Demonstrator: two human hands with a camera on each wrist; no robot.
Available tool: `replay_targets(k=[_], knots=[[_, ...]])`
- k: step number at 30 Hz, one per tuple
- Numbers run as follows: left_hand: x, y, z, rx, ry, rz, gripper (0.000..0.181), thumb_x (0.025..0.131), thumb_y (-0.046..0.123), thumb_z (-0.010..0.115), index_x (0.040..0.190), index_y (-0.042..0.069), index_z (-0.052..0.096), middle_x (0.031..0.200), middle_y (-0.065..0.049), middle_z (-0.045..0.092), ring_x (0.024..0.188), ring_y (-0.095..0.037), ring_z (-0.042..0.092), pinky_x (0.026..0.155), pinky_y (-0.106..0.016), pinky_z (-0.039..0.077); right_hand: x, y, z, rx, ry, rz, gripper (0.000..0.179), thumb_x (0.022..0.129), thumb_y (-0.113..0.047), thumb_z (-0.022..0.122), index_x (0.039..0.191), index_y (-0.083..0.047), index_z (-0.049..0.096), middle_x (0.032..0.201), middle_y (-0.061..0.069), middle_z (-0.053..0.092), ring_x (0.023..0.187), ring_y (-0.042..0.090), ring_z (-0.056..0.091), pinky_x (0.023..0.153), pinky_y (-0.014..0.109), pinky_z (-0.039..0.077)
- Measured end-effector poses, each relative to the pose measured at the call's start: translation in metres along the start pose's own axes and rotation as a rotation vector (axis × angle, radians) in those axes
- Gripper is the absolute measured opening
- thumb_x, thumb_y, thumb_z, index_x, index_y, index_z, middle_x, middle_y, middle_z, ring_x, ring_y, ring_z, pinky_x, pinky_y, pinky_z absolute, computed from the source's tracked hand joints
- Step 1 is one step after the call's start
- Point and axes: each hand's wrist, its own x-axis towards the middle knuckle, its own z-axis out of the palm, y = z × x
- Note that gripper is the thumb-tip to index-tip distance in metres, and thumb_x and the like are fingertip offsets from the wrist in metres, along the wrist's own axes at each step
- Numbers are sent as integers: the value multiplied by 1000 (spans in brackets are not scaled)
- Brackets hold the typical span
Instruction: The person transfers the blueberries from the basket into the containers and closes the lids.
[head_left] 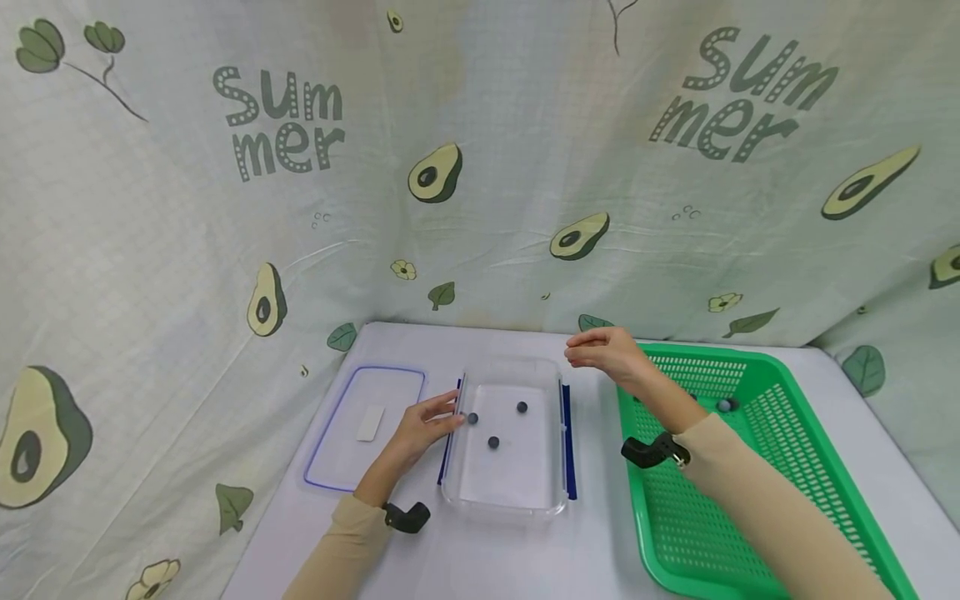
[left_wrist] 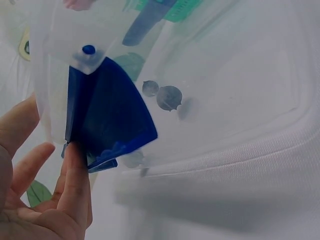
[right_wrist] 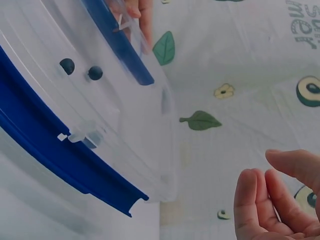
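Note:
A clear plastic container (head_left: 510, 496) with blue side latches sits on the table, its top uncovered. Inside it lie 3 small dark balls, one of them the ball (head_left: 493, 442) nearest the front. Against the container's left side, my left hand (head_left: 422, 429) touches the wall and the blue latch (left_wrist: 107, 110) with extended fingers. My right hand (head_left: 606, 354) hovers past the container's far right corner, beside the green basket (head_left: 641, 533). Its fingers are loosely bent, and the right wrist view shows nothing between thumb and fingertips.
A clear lid (head_left: 337, 454) with a blue seal and a white label (head_left: 371, 423) lies left of the container. More small dark balls (head_left: 724, 405) lie in the basket, partly hidden by my right arm. A printed cloth (head_left: 495, 283) hangs behind the table.

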Motion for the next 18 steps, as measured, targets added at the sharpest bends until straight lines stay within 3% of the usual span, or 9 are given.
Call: replay_targets(k=[6, 18], knots=[[-1, 0, 1, -18, 5, -6, 60, 88, 20, 79, 142, 7, 56, 132, -20, 59, 117, -36, 60, 99, -44, 50, -10, 0, -17, 26, -1, -4, 29, 92, -4, 72, 114, 12, 63, 99, 8, 70, 85, 15, 71, 86, 30, 56], [1, -3, 2, -24, 12, -13, 60, 88, 19, 78, 142, 6, 55, 134, -21, 58, 116, -35, 61, 100, -44, 48, -37, 9, -61, 10, 16, 6, 31, 94, -8, 70, 119, 10, 61, 98, 3, 71, 92, 16, 70, 88, 31, 55]])
